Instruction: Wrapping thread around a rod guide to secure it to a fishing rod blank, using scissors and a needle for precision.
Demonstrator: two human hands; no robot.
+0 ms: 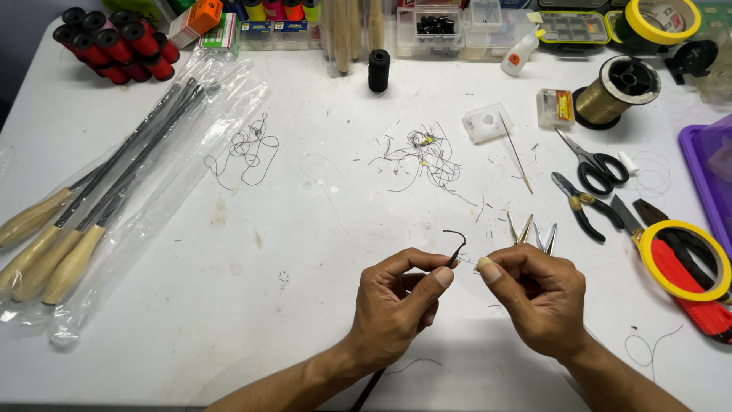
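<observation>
Both hands meet just below the small metal tweezers (531,231): my left hand (396,301) pinches a thin curved black cord (456,243), its free end arcing up-left; my right hand (537,297) pinches beside it.

The heap of thread scraps (423,159) lies mid-table (229,305). Left of it sits a loose thread coil (245,151), and further left the bagged wooden-handled tools (84,206). Right of it lie the scissors (598,164) and pliers (583,206). Behind it stands a thread spool (379,70). In front of it, the left hand (396,301) and right hand (537,297) meet, pinching a bent wire (457,243).
</observation>
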